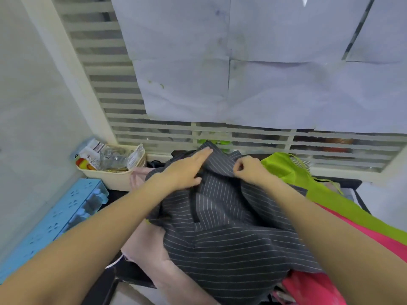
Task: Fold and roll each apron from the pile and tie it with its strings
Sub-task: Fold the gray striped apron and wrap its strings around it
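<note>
Apparently flattening for a fold, left hand (pixel 187 170) presses straight fingers on the dark grey pinstriped cloth apron (pixel 220 227) atop the pile while right hand (pixel 248 169) pinches its far edge taut.

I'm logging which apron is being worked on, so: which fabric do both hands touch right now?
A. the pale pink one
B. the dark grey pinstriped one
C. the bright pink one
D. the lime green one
B: the left hand lies flat with straight fingers on the dark grey pinstriped apron, and the right hand pinches a fold of the same cloth; the lime green fabric lies untouched to the right.
</note>
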Tool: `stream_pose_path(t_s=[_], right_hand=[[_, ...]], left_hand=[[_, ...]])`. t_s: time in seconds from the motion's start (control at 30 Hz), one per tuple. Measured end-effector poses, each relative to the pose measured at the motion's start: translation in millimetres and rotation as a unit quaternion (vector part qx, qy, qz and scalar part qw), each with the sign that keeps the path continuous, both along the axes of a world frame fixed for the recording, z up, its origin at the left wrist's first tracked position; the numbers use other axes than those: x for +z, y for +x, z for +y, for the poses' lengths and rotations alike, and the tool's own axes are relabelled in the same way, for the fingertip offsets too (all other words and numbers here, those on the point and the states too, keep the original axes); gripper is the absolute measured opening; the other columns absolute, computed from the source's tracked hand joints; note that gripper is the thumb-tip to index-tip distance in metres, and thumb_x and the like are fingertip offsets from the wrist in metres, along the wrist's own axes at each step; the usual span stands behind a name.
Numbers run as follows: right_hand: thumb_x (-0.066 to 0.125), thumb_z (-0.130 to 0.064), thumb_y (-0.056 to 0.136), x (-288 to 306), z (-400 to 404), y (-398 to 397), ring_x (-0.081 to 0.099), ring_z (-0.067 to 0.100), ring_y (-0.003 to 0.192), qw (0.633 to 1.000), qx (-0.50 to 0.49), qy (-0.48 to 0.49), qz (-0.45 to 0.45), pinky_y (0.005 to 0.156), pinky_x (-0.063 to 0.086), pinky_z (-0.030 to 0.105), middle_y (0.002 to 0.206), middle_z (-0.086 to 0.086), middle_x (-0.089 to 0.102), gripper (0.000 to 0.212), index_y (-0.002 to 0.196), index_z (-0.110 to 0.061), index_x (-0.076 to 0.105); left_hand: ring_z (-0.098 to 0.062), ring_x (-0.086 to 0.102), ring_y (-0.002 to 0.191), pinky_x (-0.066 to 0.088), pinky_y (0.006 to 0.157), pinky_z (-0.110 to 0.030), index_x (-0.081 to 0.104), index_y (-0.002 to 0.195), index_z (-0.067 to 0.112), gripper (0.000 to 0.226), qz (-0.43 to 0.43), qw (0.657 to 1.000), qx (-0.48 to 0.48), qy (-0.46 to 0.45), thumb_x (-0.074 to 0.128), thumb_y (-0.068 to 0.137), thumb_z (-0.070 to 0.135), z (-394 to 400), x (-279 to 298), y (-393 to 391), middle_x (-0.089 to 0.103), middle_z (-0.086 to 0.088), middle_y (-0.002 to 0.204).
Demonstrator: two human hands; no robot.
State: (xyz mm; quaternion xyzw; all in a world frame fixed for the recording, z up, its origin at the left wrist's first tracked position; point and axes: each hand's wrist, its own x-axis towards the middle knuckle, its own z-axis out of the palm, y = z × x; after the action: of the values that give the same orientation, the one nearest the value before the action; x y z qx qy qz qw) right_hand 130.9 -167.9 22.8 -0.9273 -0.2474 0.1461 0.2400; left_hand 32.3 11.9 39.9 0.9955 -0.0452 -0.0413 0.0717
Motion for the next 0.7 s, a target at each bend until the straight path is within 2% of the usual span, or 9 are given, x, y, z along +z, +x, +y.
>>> stream_pose_path(t_s=[0.07, 0.2, 0.27, 0.33, 0.4, 0.47, 0.53, 0.6, 0.7], right_hand=[[0.063, -0.010, 0.084, 54, 14, -12, 0.051, 0.020, 0.089, 0.992, 0.118, -0.007, -0.037, 0.067, 0.038, 0.024, 0.097, 0.004, 0.055, 0.023, 0.105, -0.007, 0.055], [0.070, -0.012, 0.081, 149, 14, -25, 0.046, 0.019, 0.084, 0.976, 0.173, -0.004, -0.136, 0.061, 0.033, 0.028, 0.094, 0.004, 0.050, 0.045, 0.118, -0.006, 0.044], [0.074, -0.017, 0.080, 174, -1, -24, 0.049, 0.020, 0.081, 0.984, 0.131, -0.013, -0.121, 0.067, 0.036, 0.028, 0.093, 0.003, 0.052, 0.051, 0.119, -0.011, 0.042], [0.075, -0.017, 0.079, 181, -15, -24, 0.053, 0.017, 0.059, 0.991, 0.107, -0.065, -0.053, 0.055, 0.043, 0.024, 0.076, 0.004, 0.058, 0.046, 0.114, -0.010, 0.046], [0.071, -0.010, 0.082, 170, -25, -26, 0.047, 0.010, 0.034, 0.986, 0.096, -0.134, 0.032, 0.038, 0.041, 0.017, 0.047, 0.000, 0.056, 0.029, 0.103, -0.005, 0.051], [0.066, -0.006, 0.085, 155, -39, -25, 0.048, 0.007, 0.030, 0.984, 0.069, -0.143, 0.079, 0.034, 0.039, 0.014, 0.036, -0.002, 0.051, 0.018, 0.095, -0.002, 0.052], [0.066, -0.009, 0.087, 153, -59, -23, 0.063, 0.011, 0.043, 0.987, 0.044, -0.088, 0.124, 0.036, 0.041, 0.015, 0.049, 0.004, 0.055, 0.017, 0.091, -0.002, 0.051], [0.064, -0.011, 0.089, 170, -80, -19, 0.071, 0.019, 0.061, 0.984, 0.025, -0.009, 0.178, 0.038, 0.041, 0.013, 0.062, 0.006, 0.050, 0.016, 0.086, -0.004, 0.049], [0.060, -0.017, 0.091, 208, -108, 2, 0.065, 0.013, 0.049, 0.979, -0.031, 0.113, 0.165, 0.038, 0.042, 0.013, 0.065, 0.007, 0.059, 0.015, 0.084, -0.005, 0.056]], left_hand=[[-0.013, 0.062, 0.096, 0.047, 0.078, -0.022, 0.006, 0.150, 0.021, 0.089, -0.024, 0.997, -0.008, -0.073, 0.065, 0.085, 0.013, -10, 34, 19, 0.037, -0.001, 0.145], [-0.001, 0.063, 0.052, 0.049, 0.049, -0.014, 0.045, 0.123, 0.007, 0.041, 0.128, 0.950, 0.038, -0.283, 0.065, 0.087, 0.009, -20, 97, 38, 0.062, -0.007, 0.099], [-0.003, 0.063, 0.050, 0.050, 0.049, -0.014, 0.051, 0.117, 0.007, 0.034, 0.224, 0.947, 0.056, -0.222, 0.065, 0.087, 0.015, -13, 119, 31, 0.067, 0.000, 0.083], [-0.008, 0.065, 0.049, 0.051, 0.047, -0.017, 0.048, 0.115, 0.003, 0.033, 0.248, 0.959, 0.079, -0.114, 0.064, 0.089, 0.016, -5, 132, 25, 0.068, -0.004, 0.082], [-0.013, 0.068, 0.053, 0.050, 0.044, -0.019, 0.052, 0.103, 0.001, 0.018, 0.192, 0.972, 0.098, -0.097, 0.058, 0.093, 0.015, 3, 148, 23, 0.069, -0.014, 0.091], [-0.017, 0.071, 0.062, 0.049, 0.044, -0.017, 0.057, 0.098, 0.007, 0.009, 0.117, 0.974, 0.093, -0.172, 0.053, 0.095, 0.014, 8, 168, 17, 0.067, -0.011, 0.097], [-0.015, 0.071, 0.066, 0.047, 0.045, -0.014, 0.060, 0.103, 0.013, 0.016, 0.093, 0.948, 0.071, -0.296, 0.064, 0.088, 0.018, 14, 191, 4, 0.066, -0.001, 0.099], [-0.013, 0.070, 0.061, 0.046, 0.042, -0.013, 0.060, 0.112, 0.016, 0.052, 0.159, 0.905, 0.043, -0.393, 0.081, 0.066, 0.026, 16, 209, -12, 0.069, 0.001, 0.101], [-0.012, 0.069, 0.055, 0.047, 0.042, -0.014, 0.054, 0.113, 0.014, 0.038, 0.285, 0.928, 0.051, -0.236, 0.069, 0.078, 0.014, 9, 191, -15, 0.074, 0.003, 0.080]])
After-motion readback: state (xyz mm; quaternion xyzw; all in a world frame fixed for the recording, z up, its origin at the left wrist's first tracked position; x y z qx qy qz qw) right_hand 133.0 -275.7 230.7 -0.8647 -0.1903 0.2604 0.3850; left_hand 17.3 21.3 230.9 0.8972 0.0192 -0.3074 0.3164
